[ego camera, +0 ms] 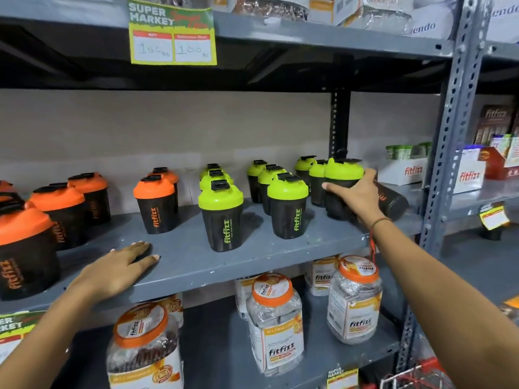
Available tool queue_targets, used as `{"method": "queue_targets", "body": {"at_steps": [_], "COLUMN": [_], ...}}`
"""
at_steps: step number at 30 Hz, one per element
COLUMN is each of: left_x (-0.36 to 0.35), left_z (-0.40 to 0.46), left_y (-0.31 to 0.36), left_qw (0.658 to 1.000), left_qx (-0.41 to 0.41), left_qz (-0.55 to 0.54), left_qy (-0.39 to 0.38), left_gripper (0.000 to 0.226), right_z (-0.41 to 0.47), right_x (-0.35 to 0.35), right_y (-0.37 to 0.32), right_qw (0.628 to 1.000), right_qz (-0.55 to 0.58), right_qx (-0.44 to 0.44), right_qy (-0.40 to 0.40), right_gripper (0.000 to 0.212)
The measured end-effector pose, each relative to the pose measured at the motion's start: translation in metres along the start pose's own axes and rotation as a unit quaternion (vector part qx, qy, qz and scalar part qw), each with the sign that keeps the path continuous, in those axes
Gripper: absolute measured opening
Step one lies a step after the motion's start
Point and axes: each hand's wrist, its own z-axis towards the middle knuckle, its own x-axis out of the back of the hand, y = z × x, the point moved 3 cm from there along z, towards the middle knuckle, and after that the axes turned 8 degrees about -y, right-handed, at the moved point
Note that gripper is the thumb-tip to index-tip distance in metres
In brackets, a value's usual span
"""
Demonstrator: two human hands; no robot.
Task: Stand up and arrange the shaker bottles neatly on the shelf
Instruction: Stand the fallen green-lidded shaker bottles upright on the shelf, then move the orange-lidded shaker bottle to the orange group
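Observation:
Black shaker bottles stand on the grey shelf. Several have orange lids on the left, and several have green lids in rows from the middle to the right. My right hand is wrapped around the rightmost upright green-lidded shaker at the shelf's right end. Behind that hand a black shaker lies on its side, its lid hidden. My left hand rests flat on the shelf's front edge, fingers spread, holding nothing.
A slotted steel upright bounds the shelf on the right. A price sign hangs from the shelf above. Clear jars with orange lids fill the shelf below. White boxes sit on the neighbouring rack.

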Motion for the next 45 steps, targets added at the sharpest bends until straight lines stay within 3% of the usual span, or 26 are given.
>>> {"method": "queue_targets", "body": {"at_steps": [5,10,15,17,19,22,25,29,34,40,45], "left_x": [0.002,0.003,0.004,0.004,0.005,0.005,0.006,0.005,0.005,0.005,0.004], "left_z": [-0.002,-0.003,-0.003,-0.003,-0.004,-0.005,-0.005,-0.004,-0.003,-0.003,-0.004], "left_y": [0.003,0.005,0.003,0.004,0.004,0.004,0.005,0.005,0.004,0.001,0.002], "left_qw": [1.0,1.0,1.0,1.0,1.0,1.0,1.0,0.999,0.999,1.0,0.999], "left_qx": [0.007,0.003,0.003,0.003,0.006,0.008,0.013,0.018,0.016,0.013,0.022], "left_qz": [-0.007,-0.01,-0.011,-0.011,-0.01,-0.008,-0.006,-0.001,-0.01,-0.01,-0.004], "left_qy": [0.004,0.009,0.014,0.016,0.017,0.016,0.022,0.027,0.03,0.024,0.027], "left_gripper": [0.061,0.06,0.061,0.061,0.061,0.061,0.061,0.06,0.06,0.06,0.063], "right_z": [-0.008,-0.011,0.01,0.033,0.056,0.071,0.069,0.069,0.067,0.054,0.026], "right_x": [-0.011,0.002,0.05,0.064,0.07,0.068,0.062,0.06,0.066,0.077,0.072], "right_y": [0.024,0.02,0.0,0.002,0.013,0.03,0.038,0.043,0.045,0.007,-0.062], "right_qw": [1.0,0.997,0.966,0.982,0.983,0.928,0.895,0.89,0.934,0.991,0.989], "right_qz": [0.008,-0.001,0.051,-0.031,-0.178,-0.308,-0.323,-0.37,-0.307,-0.122,0.075], "right_qx": [0.006,0.062,0.138,0.087,0.006,-0.12,-0.173,-0.159,-0.131,-0.03,0.041], "right_qy": [-0.005,0.048,0.213,0.163,0.034,-0.171,-0.255,-0.215,-0.13,0.036,0.118], "right_gripper": [0.085,0.104,0.055,0.047,0.045,0.064,0.092,0.095,0.088,0.094,0.1]}}
